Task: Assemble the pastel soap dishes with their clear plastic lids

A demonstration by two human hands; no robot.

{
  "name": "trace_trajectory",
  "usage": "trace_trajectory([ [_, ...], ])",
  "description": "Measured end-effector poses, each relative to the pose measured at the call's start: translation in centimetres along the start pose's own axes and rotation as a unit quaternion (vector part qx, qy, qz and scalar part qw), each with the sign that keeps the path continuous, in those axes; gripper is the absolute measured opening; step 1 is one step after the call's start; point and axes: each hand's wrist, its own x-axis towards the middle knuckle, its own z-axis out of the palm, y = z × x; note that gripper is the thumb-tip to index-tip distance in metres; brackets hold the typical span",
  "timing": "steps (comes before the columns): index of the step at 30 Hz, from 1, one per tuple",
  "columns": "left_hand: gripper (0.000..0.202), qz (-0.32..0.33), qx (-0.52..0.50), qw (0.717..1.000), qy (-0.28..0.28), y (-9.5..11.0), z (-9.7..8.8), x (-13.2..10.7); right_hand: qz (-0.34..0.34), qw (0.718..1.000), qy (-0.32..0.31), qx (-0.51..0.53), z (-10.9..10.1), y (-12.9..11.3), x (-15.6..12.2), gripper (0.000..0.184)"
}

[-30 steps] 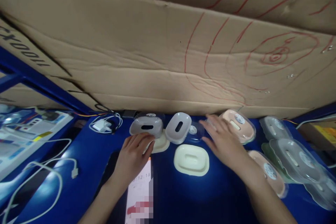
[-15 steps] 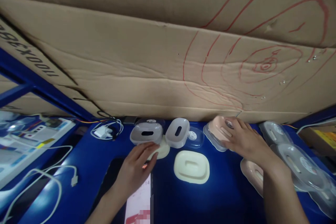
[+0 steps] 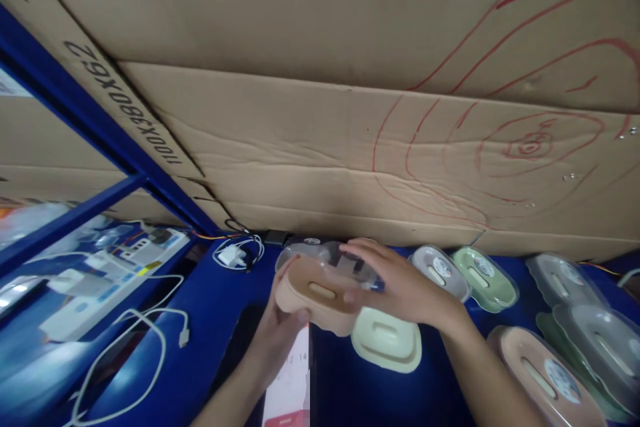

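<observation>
A peach soap box with a clear lid [image 3: 320,287] is held above the blue table [image 3: 215,320] between both hands. My left hand [image 3: 277,333] supports its left end from below, fingers curled on it. Gripping the lid and right side from above is my right hand [image 3: 400,283]. Just below the box, a cream soap dish [image 3: 387,343] lies flat on the table. A white card with red print [image 3: 290,380] lies under my left wrist.
Grey [image 3: 440,270], green [image 3: 485,270] and peach [image 3: 545,370] lidded soap boxes lie to the right. A white charger with coiled cable [image 3: 233,255] sits at the back left, and loose white cables [image 3: 130,347] lie further left. A cardboard wall [image 3: 350,147] rises behind.
My right hand took the peach box from the right and brought it left to the middle, where my left hand now grips it too. The view has shifted left.
</observation>
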Motion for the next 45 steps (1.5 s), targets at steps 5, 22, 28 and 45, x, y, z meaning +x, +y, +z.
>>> trace_trajectory([
  [5,0.076,0.022,-0.018,0.996,0.088,1.6,-1.6,1.2,0.07,0.993,0.025,-0.096,0.4,4.0,-0.2,0.067],
  [22,0.102,0.049,0.113,0.992,-0.003,-0.3,-0.9,0.5,-0.091,0.993,-0.045,0.056,2.2,-2.6,0.9,0.033],
  [28,0.102,0.092,0.196,0.975,-0.05,-0.2,-0.4,0.0,-0.043,0.999,0.007,0.032,0.5,-1.8,0.1,0.03],
  [45,0.086,0.285,0.686,0.665,0.076,-1.9,0.2,0.7,0.16,0.963,0.092,-0.197,-2.8,5.4,-4.9,0.045],
])
